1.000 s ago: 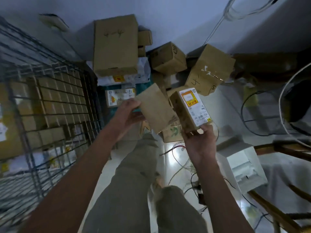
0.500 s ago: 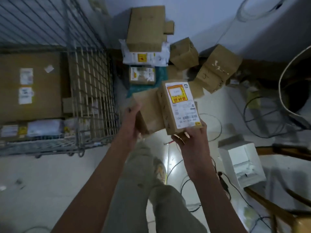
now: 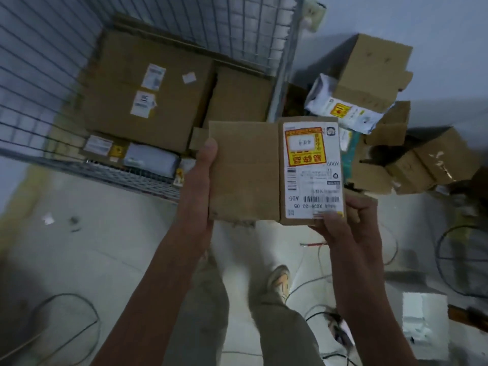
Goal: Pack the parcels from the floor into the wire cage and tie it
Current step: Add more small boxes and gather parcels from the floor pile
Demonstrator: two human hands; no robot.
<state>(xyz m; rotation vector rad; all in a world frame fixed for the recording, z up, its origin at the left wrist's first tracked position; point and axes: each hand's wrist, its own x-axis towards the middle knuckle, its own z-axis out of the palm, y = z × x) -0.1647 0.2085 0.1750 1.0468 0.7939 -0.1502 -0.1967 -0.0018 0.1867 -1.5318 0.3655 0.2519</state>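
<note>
I hold two small cardboard parcels side by side at chest height, just in front of the wire cage (image 3: 282, 75). My left hand (image 3: 198, 188) grips the plain brown parcel (image 3: 244, 170) along its left edge, thumb on top. My right hand (image 3: 346, 225) grips the labelled parcel (image 3: 311, 170) from below, its white and yellow shipping label facing up. Inside the cage lie a large brown box (image 3: 148, 93), a second brown box (image 3: 237, 93) and flat packets along the front. More parcels are piled on the floor at the right, among them a white mailer bag (image 3: 340, 109) and a tall brown box (image 3: 375, 67).
Loose cables (image 3: 311, 281) run over the pale floor around my feet. A white box (image 3: 422, 323) stands at the lower right and a dark wire loop (image 3: 454, 260) lies beyond it. The cage's front wire edge (image 3: 126, 178) crosses the floor at the left.
I have turned left with both parcels, so the cage has swung from the left side to straight ahead. The two parcels now sit flush against each other.
</note>
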